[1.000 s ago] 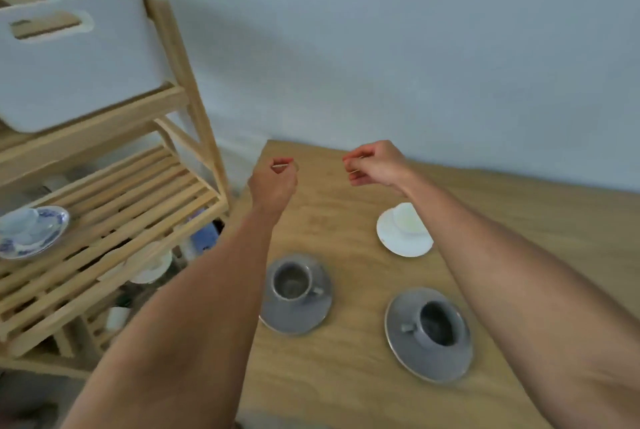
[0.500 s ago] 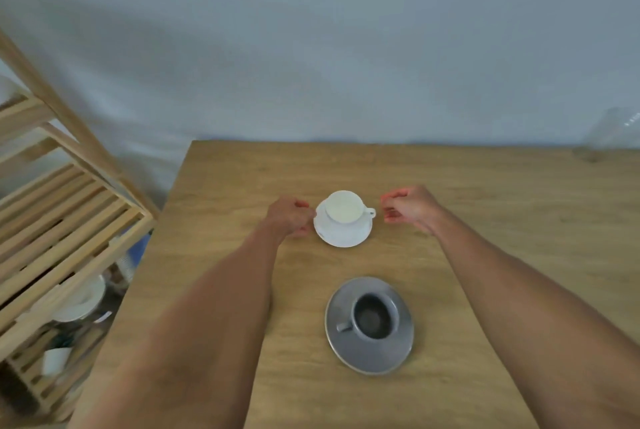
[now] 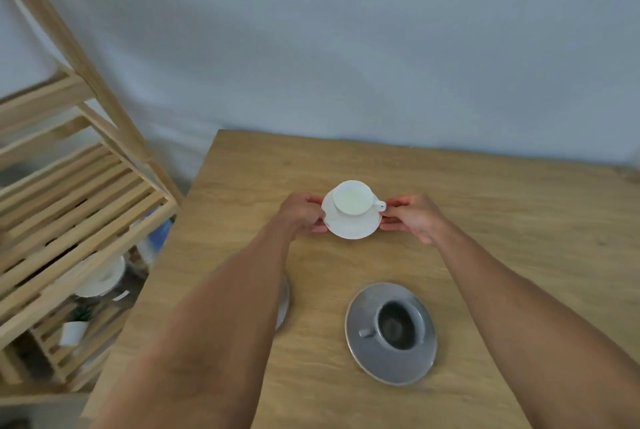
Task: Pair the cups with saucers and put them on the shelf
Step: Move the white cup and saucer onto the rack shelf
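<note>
Fingers [image 3: 320, 228] of both hands pinch the white saucer [image 3: 353, 229].

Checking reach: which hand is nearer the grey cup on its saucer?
Right. The right hand grips the white saucer up and slightly right of the grey cup; the left hand is farther left.

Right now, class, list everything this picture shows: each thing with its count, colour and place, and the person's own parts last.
white cup: one, white, on the white saucer, handle to the right
white saucer: one, white, far middle of the table, gripped at both edges
grey cup: one, grey, on the grey saucer
grey saucer: one, grey, near right of the table
second grey saucer: one, grey, mostly hidden by the left forearm
table: one, light wood
shelf: one, pale slatted wood, left
left hand: one, on the saucer's left edge
right hand: one, on its right edge
</note>
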The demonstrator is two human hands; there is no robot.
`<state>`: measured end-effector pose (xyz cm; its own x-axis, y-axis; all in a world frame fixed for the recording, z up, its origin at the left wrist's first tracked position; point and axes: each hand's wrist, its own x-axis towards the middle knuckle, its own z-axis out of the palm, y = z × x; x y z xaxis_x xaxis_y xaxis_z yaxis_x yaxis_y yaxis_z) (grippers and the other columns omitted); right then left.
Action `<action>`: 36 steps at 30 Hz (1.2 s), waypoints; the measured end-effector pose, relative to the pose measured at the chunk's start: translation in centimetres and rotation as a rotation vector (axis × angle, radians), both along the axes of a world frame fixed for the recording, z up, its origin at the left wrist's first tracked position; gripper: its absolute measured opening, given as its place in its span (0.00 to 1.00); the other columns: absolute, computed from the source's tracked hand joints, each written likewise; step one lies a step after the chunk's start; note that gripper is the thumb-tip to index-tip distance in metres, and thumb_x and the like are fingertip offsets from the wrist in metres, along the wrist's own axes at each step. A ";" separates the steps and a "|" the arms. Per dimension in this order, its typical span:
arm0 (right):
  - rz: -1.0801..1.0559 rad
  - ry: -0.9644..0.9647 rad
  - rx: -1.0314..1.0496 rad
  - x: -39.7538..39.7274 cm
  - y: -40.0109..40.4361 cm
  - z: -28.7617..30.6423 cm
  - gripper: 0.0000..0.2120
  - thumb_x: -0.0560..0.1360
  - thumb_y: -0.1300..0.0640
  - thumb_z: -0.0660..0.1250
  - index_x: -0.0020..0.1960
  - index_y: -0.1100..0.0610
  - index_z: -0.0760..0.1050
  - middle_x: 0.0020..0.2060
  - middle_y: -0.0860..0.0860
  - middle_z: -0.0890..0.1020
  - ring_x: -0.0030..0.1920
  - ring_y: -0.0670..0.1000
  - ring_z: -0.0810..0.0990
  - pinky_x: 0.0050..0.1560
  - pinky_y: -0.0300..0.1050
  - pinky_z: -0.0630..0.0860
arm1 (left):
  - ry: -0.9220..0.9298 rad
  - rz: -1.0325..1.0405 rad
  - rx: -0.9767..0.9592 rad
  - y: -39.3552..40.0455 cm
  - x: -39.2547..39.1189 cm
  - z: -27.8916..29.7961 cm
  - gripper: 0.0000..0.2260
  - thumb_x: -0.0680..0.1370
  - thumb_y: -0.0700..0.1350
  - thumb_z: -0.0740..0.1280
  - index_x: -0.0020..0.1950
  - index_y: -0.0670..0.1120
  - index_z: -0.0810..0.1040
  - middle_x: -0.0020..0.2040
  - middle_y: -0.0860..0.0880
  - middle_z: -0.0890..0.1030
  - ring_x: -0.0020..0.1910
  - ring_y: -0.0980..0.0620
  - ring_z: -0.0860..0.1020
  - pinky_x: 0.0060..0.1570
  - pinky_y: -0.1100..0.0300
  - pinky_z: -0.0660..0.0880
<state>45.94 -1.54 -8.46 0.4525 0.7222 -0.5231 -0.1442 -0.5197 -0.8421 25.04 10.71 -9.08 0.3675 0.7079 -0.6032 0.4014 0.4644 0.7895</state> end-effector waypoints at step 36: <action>0.619 -0.148 0.143 -49.0 34.7 -6.4 0.10 0.73 0.65 0.76 0.55 0.63 0.84 0.47 0.59 0.87 0.44 0.56 0.89 0.49 0.52 0.86 | -0.050 0.810 0.109 15.6 -50.0 -4.0 0.14 0.77 0.27 0.66 0.59 0.40 0.83 0.57 0.37 0.84 0.54 0.39 0.85 0.51 0.47 0.84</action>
